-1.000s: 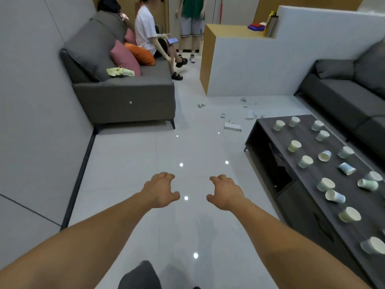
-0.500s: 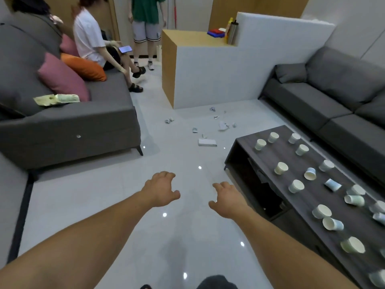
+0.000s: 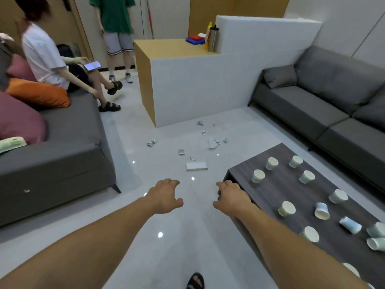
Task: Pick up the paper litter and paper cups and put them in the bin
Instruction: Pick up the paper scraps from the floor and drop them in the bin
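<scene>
While both arms stretch forward, fingers [image 3: 169, 181] of the left hand [image 3: 166, 197] are loosely curled and apart, gripping nothing. Right hand [image 3: 233, 198] likewise, by the near corner of the dark wood counter [image 3: 277, 190]. Paper cups [image 3: 287, 208] are scattered across that counter: some upright, several tipped on their sides, contents unclear. Cups at the right edge are cut off. Paper litter [image 3: 213, 143] lies on the pale floor [image 3: 129, 215] ahead, near a flat white pad [image 3: 196, 166]; scraps too small to identify.

Paper cups [image 3: 286, 208] on table, litter [image 3: 213, 142] on floor
</scene>
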Motion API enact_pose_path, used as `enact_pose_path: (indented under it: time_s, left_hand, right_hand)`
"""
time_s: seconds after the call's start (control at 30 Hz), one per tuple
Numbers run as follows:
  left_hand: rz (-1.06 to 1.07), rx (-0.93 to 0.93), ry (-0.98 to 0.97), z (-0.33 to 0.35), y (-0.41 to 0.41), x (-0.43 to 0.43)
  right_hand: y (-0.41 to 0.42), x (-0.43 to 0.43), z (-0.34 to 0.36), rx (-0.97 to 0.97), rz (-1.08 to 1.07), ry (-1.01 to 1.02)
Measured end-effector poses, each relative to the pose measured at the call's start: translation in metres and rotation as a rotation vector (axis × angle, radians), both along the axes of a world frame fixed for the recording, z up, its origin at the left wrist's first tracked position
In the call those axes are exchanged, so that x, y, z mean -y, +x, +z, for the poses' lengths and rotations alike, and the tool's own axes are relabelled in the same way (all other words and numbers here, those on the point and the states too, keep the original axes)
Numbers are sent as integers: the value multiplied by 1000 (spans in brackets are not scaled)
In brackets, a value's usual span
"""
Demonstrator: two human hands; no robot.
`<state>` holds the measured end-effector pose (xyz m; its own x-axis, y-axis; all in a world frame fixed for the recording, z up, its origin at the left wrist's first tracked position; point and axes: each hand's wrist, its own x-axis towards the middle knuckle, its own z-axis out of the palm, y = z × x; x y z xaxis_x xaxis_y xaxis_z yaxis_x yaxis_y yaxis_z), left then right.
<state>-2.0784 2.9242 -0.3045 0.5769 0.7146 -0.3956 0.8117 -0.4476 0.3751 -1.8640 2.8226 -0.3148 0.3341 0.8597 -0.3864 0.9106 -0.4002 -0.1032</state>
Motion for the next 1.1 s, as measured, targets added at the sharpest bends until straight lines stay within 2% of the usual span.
enact_pose_path:
  time_s: [0.1, 0.33, 0.57, 0.73, 0.93, 1.1]
  left_hand:
    - [47, 18, 13, 3, 37, -51]
    - [15, -22, -15, -18, 103, -166]
    - [-84, -7, -40, -39, 179, -323]
    - [-140, -32, -43, -40, 222, -422]
    - [-137, -94, -115, -78, 276, -506]
    - [-25, -148, -221, -136, 329, -560]
  right_hand:
    - [38, -57, 10, -1, 27, 42]
    - [94, -172, -3, -8, 41, -13]
    - [157, -310, -19, 34, -15, -80]
    - [191, -394, -28, -12, -43, -92]
    - [250, -480, -68, -52, 8, -192]
    - [316, -555, -132, -87, 70, -262]
